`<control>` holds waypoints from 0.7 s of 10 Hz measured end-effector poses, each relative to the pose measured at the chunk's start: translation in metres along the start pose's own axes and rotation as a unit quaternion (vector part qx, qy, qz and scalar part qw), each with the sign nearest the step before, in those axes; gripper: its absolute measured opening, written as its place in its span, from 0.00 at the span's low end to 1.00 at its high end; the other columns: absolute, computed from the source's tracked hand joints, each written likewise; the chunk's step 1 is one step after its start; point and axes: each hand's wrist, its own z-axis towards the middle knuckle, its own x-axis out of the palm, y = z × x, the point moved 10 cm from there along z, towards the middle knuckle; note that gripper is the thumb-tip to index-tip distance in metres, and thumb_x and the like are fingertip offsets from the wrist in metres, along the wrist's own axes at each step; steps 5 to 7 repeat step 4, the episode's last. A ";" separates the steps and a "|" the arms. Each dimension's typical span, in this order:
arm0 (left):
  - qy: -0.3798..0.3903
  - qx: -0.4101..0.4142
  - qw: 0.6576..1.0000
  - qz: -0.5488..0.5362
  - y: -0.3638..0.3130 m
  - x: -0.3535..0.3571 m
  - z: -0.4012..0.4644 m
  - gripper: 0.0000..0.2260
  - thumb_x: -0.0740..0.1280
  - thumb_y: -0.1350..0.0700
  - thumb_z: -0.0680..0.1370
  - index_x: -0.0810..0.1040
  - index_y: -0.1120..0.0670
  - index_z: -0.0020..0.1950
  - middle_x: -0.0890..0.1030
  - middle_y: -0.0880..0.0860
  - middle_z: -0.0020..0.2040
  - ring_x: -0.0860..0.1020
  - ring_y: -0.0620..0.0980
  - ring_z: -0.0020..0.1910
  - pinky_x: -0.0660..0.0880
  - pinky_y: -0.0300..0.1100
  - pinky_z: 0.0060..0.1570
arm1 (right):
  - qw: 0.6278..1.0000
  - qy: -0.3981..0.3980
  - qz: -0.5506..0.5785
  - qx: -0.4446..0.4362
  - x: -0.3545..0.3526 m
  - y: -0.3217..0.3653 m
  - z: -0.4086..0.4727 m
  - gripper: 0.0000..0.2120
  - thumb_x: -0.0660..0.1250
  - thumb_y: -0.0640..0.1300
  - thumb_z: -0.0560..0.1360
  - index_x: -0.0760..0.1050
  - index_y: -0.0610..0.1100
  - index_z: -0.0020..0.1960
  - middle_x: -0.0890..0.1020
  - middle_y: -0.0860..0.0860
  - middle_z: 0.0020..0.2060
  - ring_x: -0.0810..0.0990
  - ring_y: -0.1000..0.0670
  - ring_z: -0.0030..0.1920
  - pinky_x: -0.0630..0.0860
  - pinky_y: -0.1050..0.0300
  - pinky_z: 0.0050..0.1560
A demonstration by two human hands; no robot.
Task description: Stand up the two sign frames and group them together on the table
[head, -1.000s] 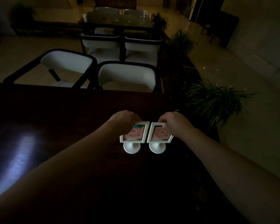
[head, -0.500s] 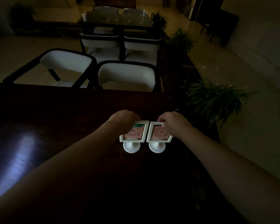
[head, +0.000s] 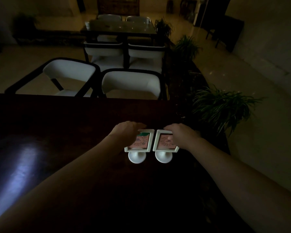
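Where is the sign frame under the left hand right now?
In the head view the left sign frame stands upright on the dark table, just right of centre, beside the right sign frame, with the left hand on its top edge.

The dark worktop (head: 60, 132) lies bare left of and before the two sign frames (head: 139, 141); chairs (head: 131, 83) and a plant (head: 223, 108) crowd its far and right edges.

Single head view, looking forward-down over dark table (head: 74, 132), close above outstretched forearms.
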 end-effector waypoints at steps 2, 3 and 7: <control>-0.020 -0.010 1.000 -0.001 0.004 -0.016 -0.028 0.34 0.69 0.46 0.77 0.56 0.43 0.78 0.67 0.52 0.75 0.66 0.55 0.72 0.70 0.55 0.63 | 0.998 -0.030 0.048 -0.016 -0.008 -0.006 -0.017 0.34 0.71 0.45 0.76 0.61 0.50 0.78 0.69 0.47 0.73 0.66 0.46 0.71 0.67 0.49 0.65; -0.043 -0.009 0.999 0.013 0.008 -0.035 -0.050 0.36 0.69 0.43 0.76 0.53 0.43 0.79 0.62 0.52 0.78 0.62 0.56 0.74 0.67 0.56 0.66 | 0.996 -0.051 0.049 -0.046 -0.022 0.002 -0.033 0.33 0.70 0.46 0.76 0.60 0.49 0.78 0.68 0.48 0.73 0.64 0.46 0.72 0.67 0.47 0.67; -0.052 -0.027 0.998 0.031 0.018 -0.060 -0.080 0.38 0.69 0.40 0.76 0.51 0.43 0.79 0.59 0.51 0.79 0.60 0.55 0.75 0.66 0.54 0.67 | 0.990 -0.099 0.070 -0.075 -0.050 0.010 -0.064 0.33 0.71 0.49 0.77 0.61 0.51 0.77 0.68 0.50 0.73 0.67 0.49 0.71 0.70 0.46 0.66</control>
